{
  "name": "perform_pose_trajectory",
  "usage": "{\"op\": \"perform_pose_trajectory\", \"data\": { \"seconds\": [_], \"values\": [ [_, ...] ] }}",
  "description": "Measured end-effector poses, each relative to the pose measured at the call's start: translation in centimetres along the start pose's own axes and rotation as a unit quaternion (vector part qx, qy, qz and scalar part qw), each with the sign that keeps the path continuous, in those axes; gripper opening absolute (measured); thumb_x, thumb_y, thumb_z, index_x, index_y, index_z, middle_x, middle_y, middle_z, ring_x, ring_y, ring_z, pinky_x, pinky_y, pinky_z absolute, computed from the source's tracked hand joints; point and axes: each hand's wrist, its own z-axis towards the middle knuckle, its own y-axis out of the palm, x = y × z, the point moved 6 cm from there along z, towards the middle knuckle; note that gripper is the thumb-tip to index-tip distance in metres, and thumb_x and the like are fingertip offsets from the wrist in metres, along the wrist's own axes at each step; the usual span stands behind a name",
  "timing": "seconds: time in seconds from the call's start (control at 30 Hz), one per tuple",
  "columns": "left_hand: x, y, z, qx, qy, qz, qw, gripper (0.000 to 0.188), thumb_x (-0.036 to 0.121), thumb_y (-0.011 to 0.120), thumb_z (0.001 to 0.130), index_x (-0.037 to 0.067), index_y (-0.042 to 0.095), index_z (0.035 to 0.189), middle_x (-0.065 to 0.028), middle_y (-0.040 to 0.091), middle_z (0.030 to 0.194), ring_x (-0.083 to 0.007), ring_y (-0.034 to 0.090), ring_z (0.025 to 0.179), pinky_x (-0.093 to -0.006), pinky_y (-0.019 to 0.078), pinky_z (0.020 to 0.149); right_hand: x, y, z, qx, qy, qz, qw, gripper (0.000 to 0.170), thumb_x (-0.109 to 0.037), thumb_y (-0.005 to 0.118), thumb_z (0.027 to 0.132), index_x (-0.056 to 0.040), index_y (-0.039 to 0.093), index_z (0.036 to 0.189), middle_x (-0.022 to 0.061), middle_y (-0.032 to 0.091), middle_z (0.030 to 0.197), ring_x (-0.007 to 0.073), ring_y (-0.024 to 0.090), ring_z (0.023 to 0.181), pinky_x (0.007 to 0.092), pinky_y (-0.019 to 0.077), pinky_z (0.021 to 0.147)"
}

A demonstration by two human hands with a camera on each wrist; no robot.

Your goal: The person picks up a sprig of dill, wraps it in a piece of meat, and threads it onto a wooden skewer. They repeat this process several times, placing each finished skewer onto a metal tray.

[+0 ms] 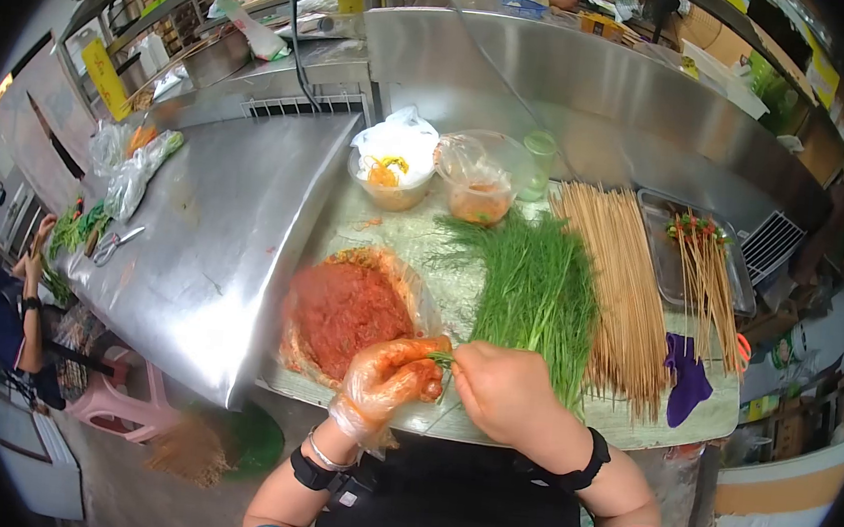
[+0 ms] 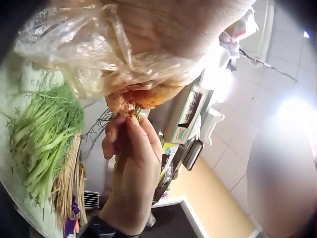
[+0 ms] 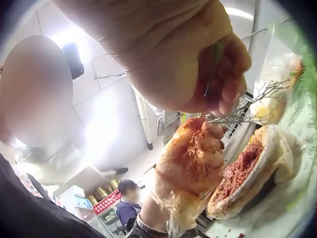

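Note:
My left hand (image 1: 382, 380), in a clear plastic glove smeared with red paste, has its fingers curled beside the bowl of red minced meat (image 1: 352, 318). Between its fingertips and those of my bare right hand (image 1: 511, 392) is a thin green herb sprig (image 1: 442, 359), gripped by both hands. The left wrist view shows the right hand (image 2: 131, 163) pinching the sprig close under the red-smeared fingers. Fine sprig ends (image 3: 257, 101) stick out past the right hand (image 3: 223, 74) in the right wrist view. A pile of green herbs (image 1: 534, 303) lies beyond the hands.
Right of the herbs lie many wooden skewers (image 1: 620, 291), a metal tray (image 1: 677, 271) with more skewers, and a purple glove (image 1: 685, 382). Two plastic tubs (image 1: 393, 196) stand at the back. A steel table (image 1: 214, 235) adjoins on the left; scissors (image 1: 114, 245) lie on it.

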Motion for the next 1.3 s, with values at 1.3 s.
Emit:
{"op": "perform_pose_trajectory", "data": {
  "seconds": [1.3],
  "values": [
    [-3.7,-3.6,-0.2,0.131,-0.019,-0.251,0.959,0.017,0.009,0.058,0.089,0.002,0.054,0.103,-0.0070,0.059,0.079,-0.0146,0.054,0.059,-0.0250,0.0434,0.049,0.4,1.9,2.4,0.053,0.024,0.344,0.937,0.022,0.001,0.067,0.074,-0.0010,0.063,0.095,0.0075,0.058,0.093,0.0154,0.060,0.084,0.0259,0.0499,0.077]
  ]
}}
